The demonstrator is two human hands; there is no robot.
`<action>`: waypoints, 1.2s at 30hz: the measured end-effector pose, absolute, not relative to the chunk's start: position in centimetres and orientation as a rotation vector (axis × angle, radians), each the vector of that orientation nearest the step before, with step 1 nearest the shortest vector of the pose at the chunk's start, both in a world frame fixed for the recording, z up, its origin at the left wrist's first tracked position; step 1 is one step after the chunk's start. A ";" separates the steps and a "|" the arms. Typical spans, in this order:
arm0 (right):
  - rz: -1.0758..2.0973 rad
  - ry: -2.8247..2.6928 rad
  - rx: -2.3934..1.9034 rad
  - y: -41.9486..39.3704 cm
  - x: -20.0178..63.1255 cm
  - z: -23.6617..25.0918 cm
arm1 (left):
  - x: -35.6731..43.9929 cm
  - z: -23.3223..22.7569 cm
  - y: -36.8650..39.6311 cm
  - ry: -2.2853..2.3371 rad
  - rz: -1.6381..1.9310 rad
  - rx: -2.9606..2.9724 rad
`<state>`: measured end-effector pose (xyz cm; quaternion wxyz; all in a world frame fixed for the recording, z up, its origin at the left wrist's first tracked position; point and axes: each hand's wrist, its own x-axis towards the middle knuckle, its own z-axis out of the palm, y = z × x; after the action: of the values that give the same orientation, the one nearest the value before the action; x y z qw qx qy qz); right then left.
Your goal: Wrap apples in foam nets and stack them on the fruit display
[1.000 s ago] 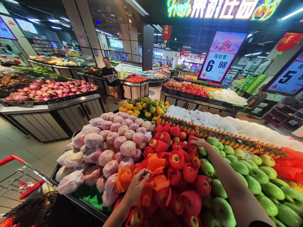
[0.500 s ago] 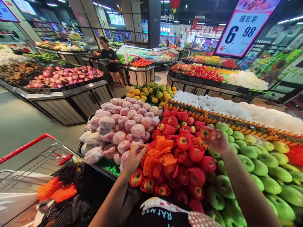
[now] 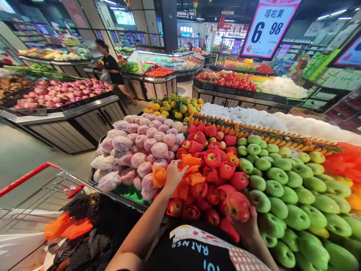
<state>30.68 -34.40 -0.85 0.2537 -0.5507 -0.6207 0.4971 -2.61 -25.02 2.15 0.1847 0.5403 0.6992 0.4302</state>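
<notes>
Right hand (image 3: 248, 227) grips a red apple (image 3: 237, 206) at the display's near edge (left hand (image 3: 173, 175) rests open-fingered on orange netting (image 3: 188, 162)).

I see a bare red apple (image 3: 237, 206), shiny and streaked yellow, held low at five o'clock of the pile; orange foam nets (image 3: 188, 170) lie crumpled at nine o'clock among netted apples.

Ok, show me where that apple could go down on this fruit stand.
Little bare room: a dark green strip between the pink bagged fruit and the stand's near edge. The red netted apples and green apples are packed tight.
</notes>
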 end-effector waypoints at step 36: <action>1.788 -0.360 -0.996 -38.1 24.3 1.6 | 6.2 6.3 -35.3 0.963 0.887 1.826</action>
<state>24.28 -38.06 1.56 0.5070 -0.4129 -0.1493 0.7417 6.18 -35.26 6.30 0.4323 0.7328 0.3865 0.3561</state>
